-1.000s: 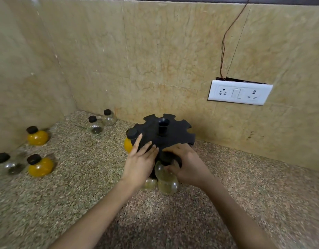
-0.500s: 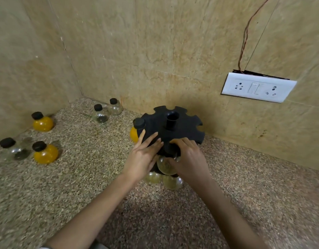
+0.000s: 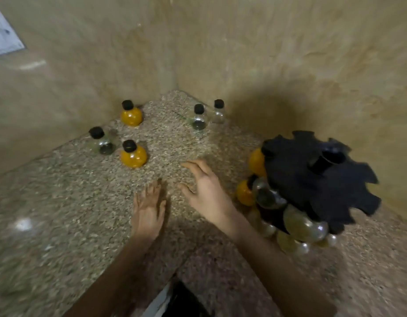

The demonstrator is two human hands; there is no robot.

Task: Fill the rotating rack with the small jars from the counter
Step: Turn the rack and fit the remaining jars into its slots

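Note:
The black rotating rack [image 3: 321, 177] stands at the right with several round jars hanging in its lower slots, some yellow, some clear. On the speckled counter [image 3: 60, 213] to the left stand loose black-capped jars: a yellow jar [image 3: 132, 155], a second yellow jar [image 3: 131, 113] near the corner, a clear jar [image 3: 101, 141], and two clear jars [image 3: 199, 117] [image 3: 218, 112] by the back wall. My left hand [image 3: 147, 209] lies low over the counter, fingers apart and empty. My right hand [image 3: 207, 191] is open and empty, left of the rack and short of the nearest yellow jar.
Tiled walls meet in a corner [image 3: 176, 88] behind the jars. A white switch plate [image 3: 3, 37] is on the left wall. The counter's front edge with a dark gap [image 3: 181, 300] lies below my arms.
Both hands have left the rack and moved left over the counter toward the loose jars. The view has swung left, so the rack now sits at the right.

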